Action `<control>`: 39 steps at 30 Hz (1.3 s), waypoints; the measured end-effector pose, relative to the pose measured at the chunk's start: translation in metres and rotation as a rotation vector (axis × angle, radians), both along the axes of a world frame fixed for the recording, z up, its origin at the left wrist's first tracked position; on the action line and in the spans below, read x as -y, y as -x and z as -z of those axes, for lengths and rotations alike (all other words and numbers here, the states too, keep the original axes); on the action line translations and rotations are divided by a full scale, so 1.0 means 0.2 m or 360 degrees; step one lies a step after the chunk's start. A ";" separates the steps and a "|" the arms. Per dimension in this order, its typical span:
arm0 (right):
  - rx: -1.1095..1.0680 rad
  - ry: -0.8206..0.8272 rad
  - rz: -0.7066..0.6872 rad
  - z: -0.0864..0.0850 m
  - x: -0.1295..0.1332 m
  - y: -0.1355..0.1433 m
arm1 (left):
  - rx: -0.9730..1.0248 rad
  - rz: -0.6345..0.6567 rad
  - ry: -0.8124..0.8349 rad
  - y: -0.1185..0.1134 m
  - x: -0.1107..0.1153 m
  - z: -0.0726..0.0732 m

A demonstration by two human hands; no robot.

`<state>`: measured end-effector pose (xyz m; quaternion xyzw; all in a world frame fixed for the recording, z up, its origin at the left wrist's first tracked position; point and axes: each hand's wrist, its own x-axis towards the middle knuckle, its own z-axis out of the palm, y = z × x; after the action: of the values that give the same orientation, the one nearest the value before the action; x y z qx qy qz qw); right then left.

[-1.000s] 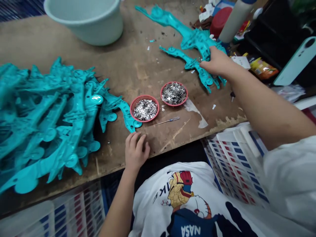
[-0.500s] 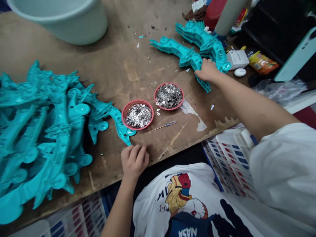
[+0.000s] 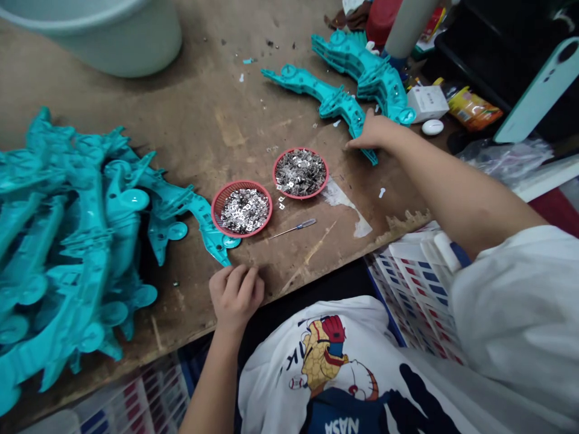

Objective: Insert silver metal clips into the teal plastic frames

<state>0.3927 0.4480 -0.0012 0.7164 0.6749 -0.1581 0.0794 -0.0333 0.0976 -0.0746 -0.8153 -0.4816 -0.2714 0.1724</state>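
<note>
My right hand (image 3: 374, 131) reaches out over the near end of a long turquoise plastic part (image 3: 335, 99). Its thumb lies to the left and its fingers bend over the far side, partly hiding that end. Just behind lies another turquoise part, or stacked parts (image 3: 375, 72). Near the table's front edge, my left hand (image 3: 236, 295) rests with fingers curled; no object shows in it. Its knuckles are close to the tip of a turquoise part (image 3: 210, 229) that sticks out from a big pile of such parts (image 3: 85, 235).
Two red baskets, the nearer-left one (image 3: 214, 211) and the other (image 3: 326, 181), hold small metal clips. A screwdriver (image 3: 304, 225) lies before them. A pale tub (image 3: 154, 42) stands far left. A white box (image 3: 427, 103), a snack bag (image 3: 474, 108) and a phone (image 3: 536, 90) are right.
The view has shifted slightly, so everything sits a little further left. My right hand's thumb is stretched out more to the left. My left hand stays curled at the table edge.
</note>
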 end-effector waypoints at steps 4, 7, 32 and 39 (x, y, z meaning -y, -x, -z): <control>0.0086 0.0085 0.0189 0.03 0.02 0.05 | 0.0001 -0.0013 -0.0013 -0.01 0.00 -0.01; 0.0074 -0.0044 0.0166 0.06 0.01 0.07 | 0.0006 -0.0040 -0.0021 -0.01 0.00 -0.01; -0.1353 0.0129 -0.1167 -0.59 1.15 0.76 | 0.0075 -0.1654 0.0910 0.64 -0.06 -0.61; -0.1354 0.0153 -0.1082 -0.25 1.01 0.79 | 0.0353 -0.1512 0.0768 0.54 -0.03 -0.66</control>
<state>0.2345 0.2461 0.0478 0.3262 0.8330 -0.4301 -0.1213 -0.1412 0.1032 0.0581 -0.4907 -0.8610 -0.1298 0.0321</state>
